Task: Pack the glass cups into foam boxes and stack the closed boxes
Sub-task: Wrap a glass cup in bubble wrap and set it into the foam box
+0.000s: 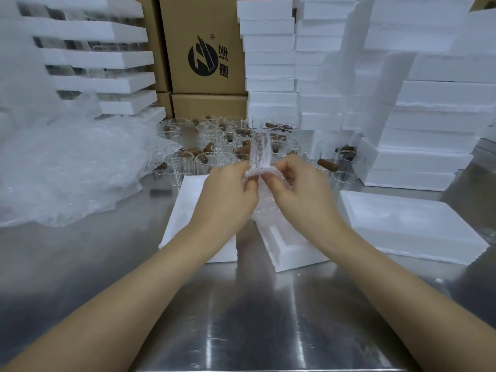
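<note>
Left hand: my left hand is clenched on the bubble-wrap strip, thumb and fingers pinching its near edge.
Right hand: my right hand pinches the same strip just beside the left, so the two hands nearly touch.
Why held so: the strip stands up between the pinches and its lower part hangs down between my wrists. I judge I am spreading or folding it as padding. I cannot tell whether a cup is already inside the fold.
Glass cups: the glass cups with brown handles stand crowded on the desk behind my hands, within easy reach and none in a hand.
Foam box: an open foam box lies right under my hands, so the wrapped piece can drop straight in. An angled foam half sits against it.
Spare foam: another flat foam piece waits at my right, near the working spot.
Stacks: the foam stacks rise at right and behind, close enough to take a finished box.
Wrap supply: a loose bubble-wrap heap lies at left, handy for the next strip.
Background: cardboard cartons stand behind the cups.
Stage: wrapping in hand, I think; nothing visibly packed in the box below.
</note>
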A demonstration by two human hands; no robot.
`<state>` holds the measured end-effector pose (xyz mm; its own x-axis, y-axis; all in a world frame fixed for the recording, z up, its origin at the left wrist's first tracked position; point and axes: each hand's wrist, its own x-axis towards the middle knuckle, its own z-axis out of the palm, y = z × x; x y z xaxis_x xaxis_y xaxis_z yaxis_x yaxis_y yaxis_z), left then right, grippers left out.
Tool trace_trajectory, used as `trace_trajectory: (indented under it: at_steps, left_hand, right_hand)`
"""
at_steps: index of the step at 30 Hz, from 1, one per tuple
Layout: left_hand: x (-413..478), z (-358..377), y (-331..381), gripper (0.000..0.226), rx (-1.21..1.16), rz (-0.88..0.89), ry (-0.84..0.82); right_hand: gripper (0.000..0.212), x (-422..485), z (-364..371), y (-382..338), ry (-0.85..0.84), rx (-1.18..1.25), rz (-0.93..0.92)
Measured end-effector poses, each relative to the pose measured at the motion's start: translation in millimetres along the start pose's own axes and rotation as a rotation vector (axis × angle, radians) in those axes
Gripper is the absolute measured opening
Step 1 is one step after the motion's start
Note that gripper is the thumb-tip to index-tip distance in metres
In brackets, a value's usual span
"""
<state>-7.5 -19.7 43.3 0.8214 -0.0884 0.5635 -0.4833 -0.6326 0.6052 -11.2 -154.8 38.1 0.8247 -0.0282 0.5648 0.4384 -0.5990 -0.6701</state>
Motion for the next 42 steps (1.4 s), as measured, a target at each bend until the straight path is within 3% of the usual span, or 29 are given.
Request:
trace_trajectory:
  at_steps: [2, 6, 11, 17, 20, 23, 26, 27, 28, 30, 32, 33, 37, 42]
  left_hand:
    - [0, 0, 2, 0.041, 0.012, 0.011, 0.034]
    - [-3, 3, 4, 0.018, 0.042, 0.096, -0.029]
    - [-2, 1, 5, 0.025, 0.092, 0.203, -0.039]
    - [2, -4, 1, 0.051, 0.099, 0.129, 0.015]
    - [5, -7, -3, 0.047, 0.094, 0.085, 0.014]
    - [6, -8, -5, 0.041, 0.124, 0.062, 0.020]
    - [3, -9, 4, 0.027, -0.056, 0.031, 0.033]
    - [2, -10, 8, 0.031, -0.193, -0.036, 0.019]
    - [2, -10, 9, 0.049, -0.327, -0.116, -0.009]
    - [6, -8, 7, 0.068, -0.448, -0.296, -0.088]
    - [8, -9, 5, 0.040, -0.471, -0.341, -0.145]
    - [8, -10, 6, 0.022, -0.477, -0.334, -0.160]
    - [10, -10, 2, 0.034, -0.441, -0.308, -0.123]
    - [15, -11, -8, 0.027, -0.245, -0.287, -0.032]
  right_hand:
    - [0.012, 0, 1, 0, 0.020, 0.008, 0.011]
    - [0.027, 2, -1, 1, 0.039, -0.019, 0.000]
    - [0.029, 3, -5, 3, 0.006, 0.009, 0.010]
    - [0.028, 0, -3, 0, -0.114, -0.041, -0.038]
    - [0.017, -3, -3, 0, -0.214, -0.055, -0.084]
    - [0.026, -2, -5, -3, -0.235, -0.067, -0.081]
    - [0.020, 6, -11, -8, -0.197, 0.240, 0.080]
    - [0.018, 9, -13, -8, -0.203, 0.378, 0.163]
    - [0.016, 11, -16, -7, -0.212, 0.506, 0.237]
    - [0.010, 14, -19, -4, -0.199, 0.710, 0.335]
    - [0.015, 14, -20, -3, -0.196, 0.816, 0.368]
    - [0.016, 14, -18, -3, -0.209, 0.846, 0.368]
    - [0.017, 10, -14, -5, -0.264, 0.868, 0.372]
    - [0.034, 8, -17, -9, -0.333, 0.761, 0.360]
